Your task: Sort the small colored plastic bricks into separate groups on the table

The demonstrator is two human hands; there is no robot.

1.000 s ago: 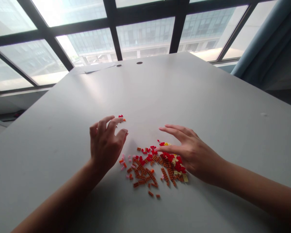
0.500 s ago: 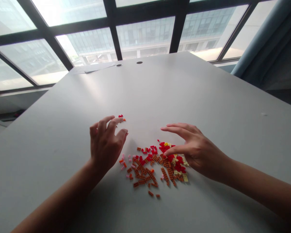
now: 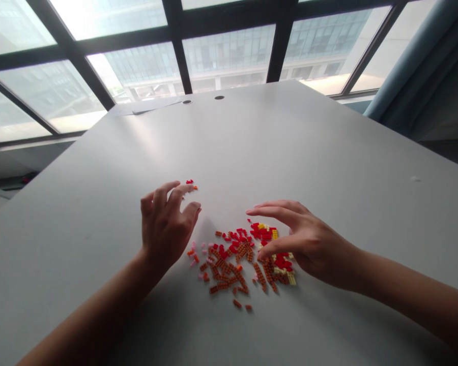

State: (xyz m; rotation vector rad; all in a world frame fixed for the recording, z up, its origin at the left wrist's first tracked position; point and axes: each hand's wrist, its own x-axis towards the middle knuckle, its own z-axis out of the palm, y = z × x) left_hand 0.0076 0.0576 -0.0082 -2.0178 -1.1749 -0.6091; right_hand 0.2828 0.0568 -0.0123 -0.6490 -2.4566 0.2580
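A loose pile of small toy building bricks [image 3: 225,274] lies on the white table in front of me. Brown bricks fill its middle, red bricks [image 3: 261,231] its far side, pale yellow ones [image 3: 291,278] the right edge and pink ones [image 3: 193,245] the left. My right hand [image 3: 305,239] hovers over the right part of the pile, fingers and thumb apart, hiding some bricks. My left hand [image 3: 168,218] is held left of the pile with curved, spread fingers. Beyond its fingertips sit a few tiny red bricks [image 3: 190,181] and an orange one [image 3: 195,188].
The white table [image 3: 328,152] stretches away to large dark-framed windows [image 3: 229,56]. Two round cable holes [image 3: 219,97] and a flat sheet [image 3: 152,108] are at its far end. A blue curtain [image 3: 408,81] hangs at the right. One small whitish bit [image 3: 415,179] lies on the right.
My right hand has shifted slightly down and left over the pile, and its forefinger has come nearer the thumb. My left hand stays in place.
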